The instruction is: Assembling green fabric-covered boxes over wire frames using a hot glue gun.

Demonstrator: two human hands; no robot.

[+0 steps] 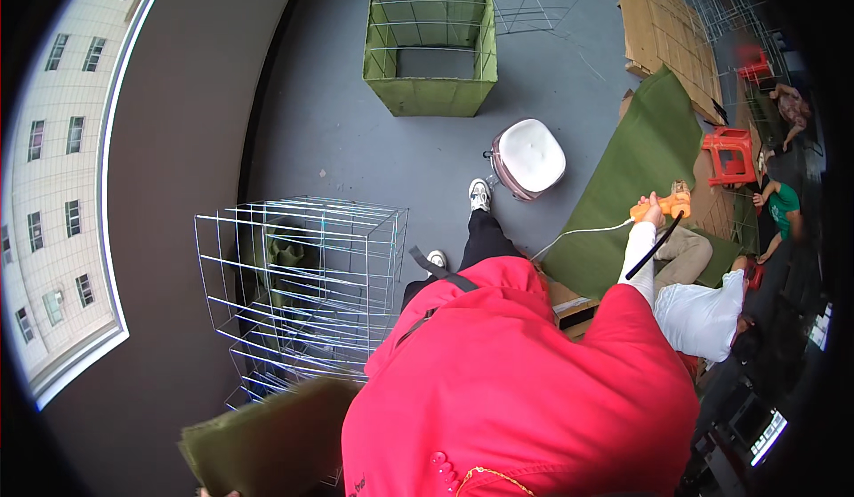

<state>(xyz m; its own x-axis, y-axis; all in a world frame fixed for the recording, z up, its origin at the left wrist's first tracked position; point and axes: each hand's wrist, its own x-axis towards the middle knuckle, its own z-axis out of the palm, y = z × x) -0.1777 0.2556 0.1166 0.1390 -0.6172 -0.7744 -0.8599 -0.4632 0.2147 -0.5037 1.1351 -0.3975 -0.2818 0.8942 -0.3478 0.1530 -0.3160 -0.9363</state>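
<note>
My right hand (pixel 655 211) reaches out to the right, its fingers wrapped round an orange corded hand tool (pixel 679 201). A white cord (pixel 583 229) runs from the tool back toward my body, and a black strip hangs by it. Below the tool lies a long sheet of green fabric (pixel 614 194). At the lower left edge, the fingertips of my left hand (pixel 219 493) show at the border of a flat green fabric panel (pixel 276 439), gripping it. The panel is blurred, and most of that hand is out of the picture.
Wire frames (pixel 369 266) stand at my left, green fabric among them. Ahead is an open green fabric box (pixel 436 96) on a wire frame. A white-topped stool (pixel 531 157) stands by my foot. Right, a red stool (pixel 731 156), cardboard (pixel 667 30) and a seated person (pixel 703 319).
</note>
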